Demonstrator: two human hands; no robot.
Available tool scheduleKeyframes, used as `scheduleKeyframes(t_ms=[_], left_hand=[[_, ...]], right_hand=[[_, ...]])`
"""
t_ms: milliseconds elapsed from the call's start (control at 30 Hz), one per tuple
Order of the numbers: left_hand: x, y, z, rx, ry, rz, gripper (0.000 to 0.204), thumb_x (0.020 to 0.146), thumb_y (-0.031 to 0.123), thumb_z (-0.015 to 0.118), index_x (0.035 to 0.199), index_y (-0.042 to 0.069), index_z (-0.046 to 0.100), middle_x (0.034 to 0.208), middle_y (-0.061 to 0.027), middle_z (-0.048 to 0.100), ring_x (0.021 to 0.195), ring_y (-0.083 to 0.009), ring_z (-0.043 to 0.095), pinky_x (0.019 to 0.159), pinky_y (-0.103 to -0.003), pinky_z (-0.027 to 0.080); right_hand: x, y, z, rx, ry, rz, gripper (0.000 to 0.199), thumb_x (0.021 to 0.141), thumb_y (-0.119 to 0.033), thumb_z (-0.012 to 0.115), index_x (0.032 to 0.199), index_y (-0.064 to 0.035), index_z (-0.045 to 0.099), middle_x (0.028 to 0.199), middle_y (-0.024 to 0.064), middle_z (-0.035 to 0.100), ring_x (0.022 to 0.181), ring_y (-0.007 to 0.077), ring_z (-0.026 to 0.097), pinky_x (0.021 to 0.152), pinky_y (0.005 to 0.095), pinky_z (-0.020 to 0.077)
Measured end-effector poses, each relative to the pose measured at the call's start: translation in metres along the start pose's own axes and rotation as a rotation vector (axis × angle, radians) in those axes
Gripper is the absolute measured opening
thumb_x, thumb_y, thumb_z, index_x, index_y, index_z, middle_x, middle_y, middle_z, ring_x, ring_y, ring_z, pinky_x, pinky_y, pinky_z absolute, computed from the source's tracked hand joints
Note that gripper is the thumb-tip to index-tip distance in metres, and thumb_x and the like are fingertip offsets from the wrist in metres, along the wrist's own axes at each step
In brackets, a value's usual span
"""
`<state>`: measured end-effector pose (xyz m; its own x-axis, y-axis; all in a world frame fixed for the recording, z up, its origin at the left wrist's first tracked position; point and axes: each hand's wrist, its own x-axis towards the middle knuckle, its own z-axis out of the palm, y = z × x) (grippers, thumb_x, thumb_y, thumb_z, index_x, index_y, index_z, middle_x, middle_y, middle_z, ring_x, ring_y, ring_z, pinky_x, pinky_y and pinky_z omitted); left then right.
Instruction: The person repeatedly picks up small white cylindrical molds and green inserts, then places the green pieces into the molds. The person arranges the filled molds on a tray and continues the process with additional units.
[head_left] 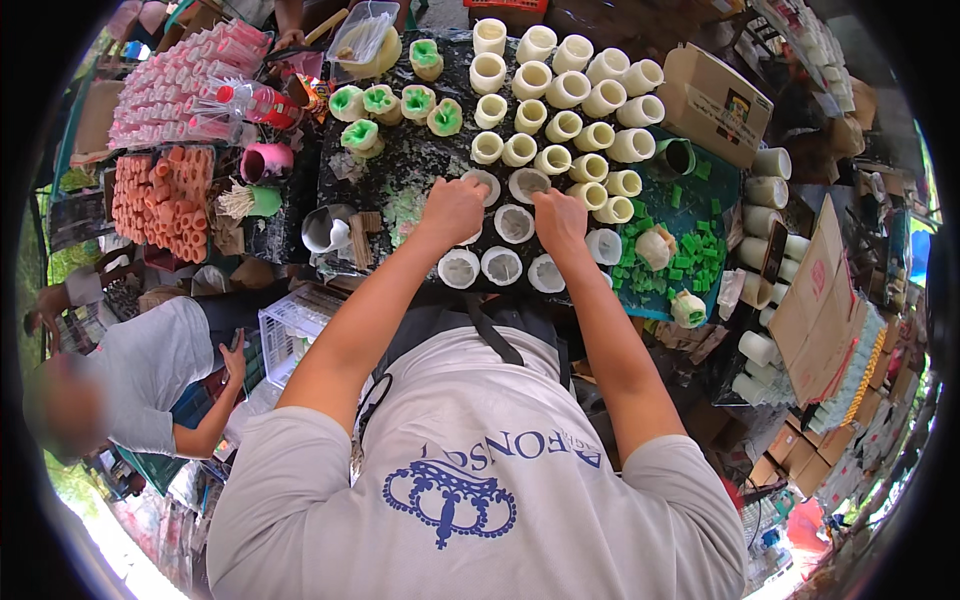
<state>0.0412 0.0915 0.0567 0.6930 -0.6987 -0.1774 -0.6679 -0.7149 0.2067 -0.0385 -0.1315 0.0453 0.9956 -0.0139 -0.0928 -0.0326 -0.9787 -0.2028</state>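
Note:
Several white round cups (pixel 514 224) with greyish insides stand in rows at the table's near edge. My left hand (pixel 455 211) is closed, its fingertips at the rim of a back-row white cup (pixel 486 183). At the rim of the neighbouring white cup (pixel 526 183), my right hand (pixel 561 217) is closed too. Whether the fingers grip the rims or something small in them cannot be seen. Behind my hands stand several cream-coloured cylindrical cups (pixel 568 89), looking like wax. Farther left are several cream cups with green tops (pixel 417 102).
Green chunks (pixel 690 250) lie on a teal board to the right, near a cardboard box (pixel 715 105). A metal pitcher (pixel 325 229) stands at left. Pink pieces (pixel 185 85) and orange pieces (pixel 160 200) fill trays farther left. Another person (pixel 165 360) is at lower left.

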Motion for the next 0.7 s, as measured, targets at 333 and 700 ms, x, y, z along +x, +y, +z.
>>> scheduleKeyframes(t_ms=[333,700], left_hand=[[0.015,-0.002,0.019,-0.032,0.066,0.022,0.008,0.087,0.022,0.076,0.09,0.014,0.075,0.095,-0.0065,0.076,0.091,-0.0281,0.079,0.078,-0.047,0.055],[0.005,0.007,0.016,-0.146,0.193,0.032,0.024,0.091,0.025,0.08,0.107,0.012,0.069,0.107,-0.0077,0.071,0.091,-0.0295,0.076,0.077,-0.047,0.054]], right_hand=[[-0.012,-0.003,0.001,-0.123,0.049,0.024,0.014,0.093,-0.015,0.068,0.088,-0.0162,0.081,0.096,0.0043,0.076,0.095,0.0256,0.074,0.089,0.042,0.0514],[-0.033,-0.025,-0.035,0.036,0.048,0.008,0.011,0.086,-0.014,0.073,0.095,-0.0136,0.08,0.1,0.0068,0.072,0.099,0.0265,0.072,0.087,0.0438,0.0506]])
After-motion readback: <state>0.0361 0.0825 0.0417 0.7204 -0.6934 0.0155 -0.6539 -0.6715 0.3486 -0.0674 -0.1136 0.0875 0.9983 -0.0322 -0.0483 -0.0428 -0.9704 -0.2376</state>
